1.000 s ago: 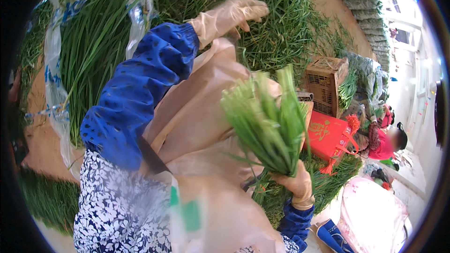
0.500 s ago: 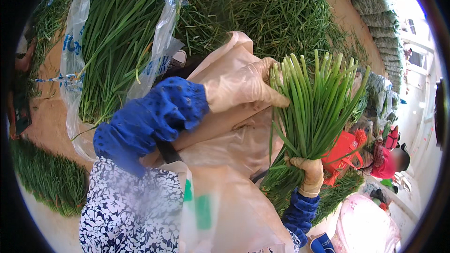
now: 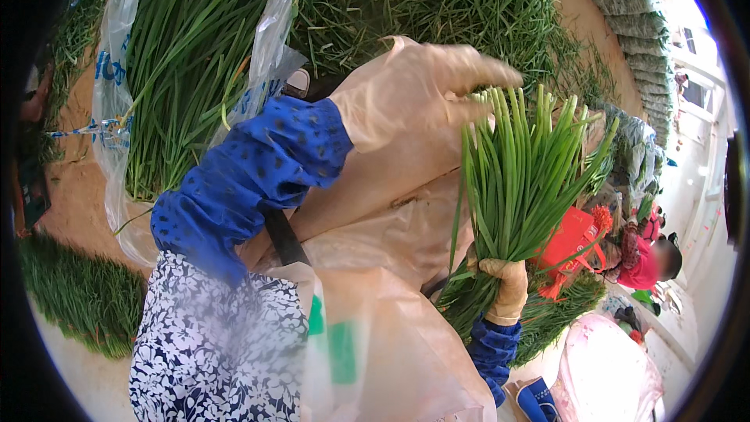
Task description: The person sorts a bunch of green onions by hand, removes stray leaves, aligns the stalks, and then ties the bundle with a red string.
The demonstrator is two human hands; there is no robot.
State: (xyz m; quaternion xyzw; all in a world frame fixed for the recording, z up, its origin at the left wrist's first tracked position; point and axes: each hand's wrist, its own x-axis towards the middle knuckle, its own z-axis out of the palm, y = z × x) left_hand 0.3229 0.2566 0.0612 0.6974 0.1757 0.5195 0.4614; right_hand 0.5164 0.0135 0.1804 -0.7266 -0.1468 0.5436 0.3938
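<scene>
My gloved right hand (image 3: pixel 506 285) is closed round the lower part of a bunch of garlic chives (image 3: pixel 512 203). The bunch stands nearly upright, its pale cut ends fanned out at the top. My gloved left hand (image 3: pixel 430 98) is at the upper left of those cut ends, slightly blurred. Its fingers are stretched out over the tips, thumb apart, and it holds nothing. Whether the fingers touch the ends I cannot tell. A pale plastic apron (image 3: pixel 383 305) covers my front and lap.
On the left, long green leaves (image 3: pixel 199 62) lie in a clear plastic wrap (image 3: pixel 115 101). Loose green leaves (image 3: pixel 422 8) heap up ahead. Tied bundles (image 3: pixel 78 297) stand at lower left. Right of the bunch are a red bag (image 3: pixel 564 246) and, farther off, a person in red (image 3: pixel 642 262). Stacked bags (image 3: pixel 637 31) line the right.
My left hand has come off the bunch's side and moved up, its fingers now stretched over the cut ends. The right hand keeps its grip, shifted slightly.
</scene>
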